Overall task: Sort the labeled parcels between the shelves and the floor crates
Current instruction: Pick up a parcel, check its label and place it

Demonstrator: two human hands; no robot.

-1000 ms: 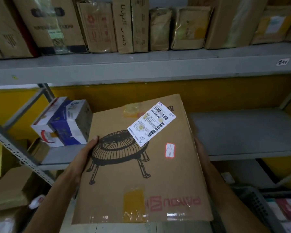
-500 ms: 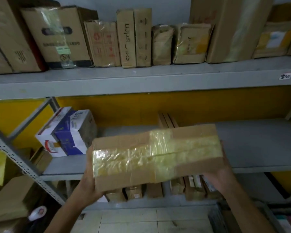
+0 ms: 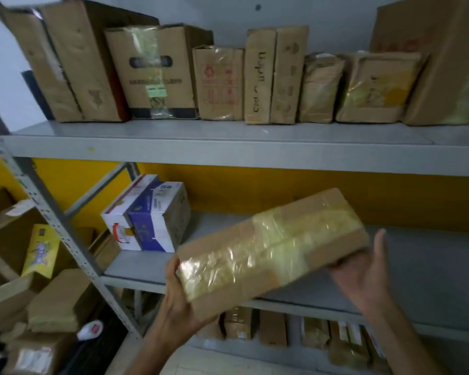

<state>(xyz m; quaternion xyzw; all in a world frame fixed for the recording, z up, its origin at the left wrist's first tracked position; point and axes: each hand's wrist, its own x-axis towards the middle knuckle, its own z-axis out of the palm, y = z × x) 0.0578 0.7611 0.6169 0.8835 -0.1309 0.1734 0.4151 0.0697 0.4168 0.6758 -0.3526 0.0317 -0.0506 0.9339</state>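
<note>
- Since before: taped parcel [image 3: 274, 247] tilted, right end raised before middle shelf [image 3: 431, 266].
- Your left hand [image 3: 179, 301] grips its lower-left end.
- Your right hand [image 3: 363, 277], fingers spread, supports its right end.

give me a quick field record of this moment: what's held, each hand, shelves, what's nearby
held item: taped cardboard parcel, tilted, right end higher
left hand: grips the parcel's lower left end
right hand: palm open under the parcel's right end, fingers straight
middle shelf: mostly bare grey, blue and white box at its left end
top shelf: row of brown parcels standing upright
bottom shelf: small parcels, partly hidden
left of rack: loose pile of cardboard parcels
</note>
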